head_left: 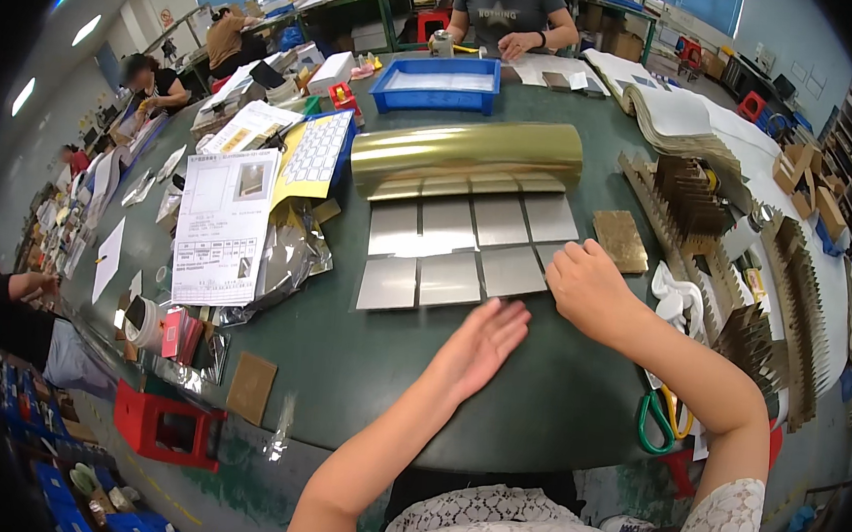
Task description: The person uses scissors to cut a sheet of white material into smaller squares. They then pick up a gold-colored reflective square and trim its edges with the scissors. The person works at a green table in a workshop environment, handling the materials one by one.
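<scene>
Several silver rectangular plates point(449, 279) lie in two rows on the green table in front of me. A shiny gold roll of sheet or film point(468, 155) lies along their far edge. My left hand point(488, 342) is open, palm turned partly up, fingers stretched toward the near edge of the plates; nothing is in it. My right hand point(588, 285) is closed at the right end of the near row, its fingers curled together at a plate's edge. Whatever they pinch is hidden by the hand.
Papers point(224, 222) and clear plastic bags crowd the left. A brown block point(620, 242), a white cloth point(678, 301), green-and-yellow-handled scissors point(654, 425) and toothed racks point(691, 220) stand right. A blue tray point(437, 85) is at the back, where a co-worker point(515, 25) works.
</scene>
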The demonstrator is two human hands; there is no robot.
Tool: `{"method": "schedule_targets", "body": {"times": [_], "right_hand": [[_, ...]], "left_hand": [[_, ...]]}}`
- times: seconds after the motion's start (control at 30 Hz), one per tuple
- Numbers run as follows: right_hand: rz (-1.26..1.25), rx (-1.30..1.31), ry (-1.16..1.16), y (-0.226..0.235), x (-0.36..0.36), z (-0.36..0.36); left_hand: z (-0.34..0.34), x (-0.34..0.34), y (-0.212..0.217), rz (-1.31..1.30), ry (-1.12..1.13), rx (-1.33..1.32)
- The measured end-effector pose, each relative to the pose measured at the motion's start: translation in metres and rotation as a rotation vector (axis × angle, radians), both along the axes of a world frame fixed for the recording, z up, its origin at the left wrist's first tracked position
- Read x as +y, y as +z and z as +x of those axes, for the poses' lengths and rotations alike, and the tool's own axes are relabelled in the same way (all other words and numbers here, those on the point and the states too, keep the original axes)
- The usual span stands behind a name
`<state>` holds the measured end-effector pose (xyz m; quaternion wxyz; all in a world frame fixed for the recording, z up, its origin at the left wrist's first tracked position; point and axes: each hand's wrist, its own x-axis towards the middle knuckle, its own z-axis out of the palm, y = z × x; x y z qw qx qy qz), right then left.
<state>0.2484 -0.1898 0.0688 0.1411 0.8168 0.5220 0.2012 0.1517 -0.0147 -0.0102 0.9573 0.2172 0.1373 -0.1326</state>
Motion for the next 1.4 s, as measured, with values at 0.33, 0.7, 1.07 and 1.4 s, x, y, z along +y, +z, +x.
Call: {"method": "schedule_targets", "body": {"times": [0.33, 0.7, 1.07, 1.4], "right_hand": [[1.055, 0.747, -0.417, 0.002, -0.009, 0.155], [1.651, 1.260, -0.604, -0.055, 0.037, 0.224], [1.683, 1.499, -0.670, -0.019, -0.006, 0.084], [1.588, 1.517, -0.548, -0.022, -0.027, 0.032]], "left_hand": [[0.031, 0.019, 0.010, 0.001, 0.167, 0.130], [0.022, 0.033, 0.029, 0.151, 0.055, 0.120], [-0.093, 0.024, 0.056, 0.169, -0.101, 0.184], [-0.154, -0.013, 0.028, 0.242, -0.111, 0.272]]}}
